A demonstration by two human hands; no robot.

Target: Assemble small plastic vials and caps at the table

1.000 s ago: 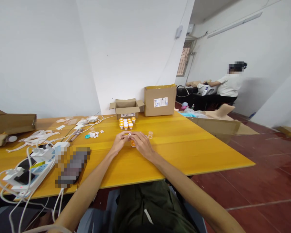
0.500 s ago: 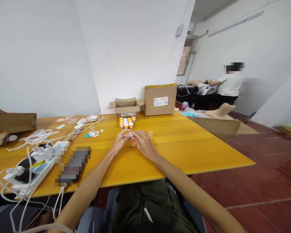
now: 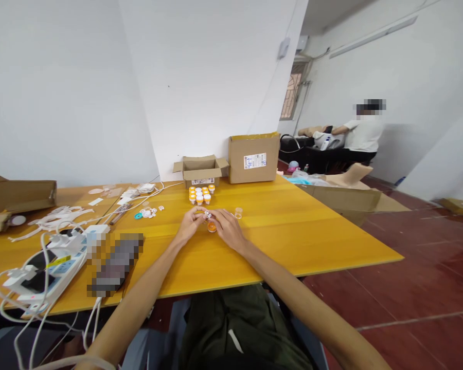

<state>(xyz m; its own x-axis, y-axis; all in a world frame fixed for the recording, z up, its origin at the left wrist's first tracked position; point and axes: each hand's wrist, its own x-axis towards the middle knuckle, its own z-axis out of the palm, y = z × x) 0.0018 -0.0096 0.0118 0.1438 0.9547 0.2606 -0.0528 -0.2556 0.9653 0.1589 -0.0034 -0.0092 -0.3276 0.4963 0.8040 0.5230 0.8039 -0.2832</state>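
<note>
In the head view, left hand (image 3: 191, 226) and right hand (image 3: 227, 227) pinch the white piece (image 3: 207, 215) between their fingertips, just beyond the orange cup (image 3: 212, 227). Right of the cup sits a clear ring (image 3: 238, 213); farther beyond it, jars (image 3: 199, 196).

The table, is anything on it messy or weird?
Yes, the white cables look messy: they loop over the power strip and hang past the near edge of the table, while the orange-and-white tubs stand neatly grouped.

Saw dark-spotted white on the small piece (image 3: 208, 216), orange on the round item (image 3: 212, 227), orange and white on the containers (image 3: 199, 196), streaked yellow-brown on the counter (image 3: 301, 226).
</note>
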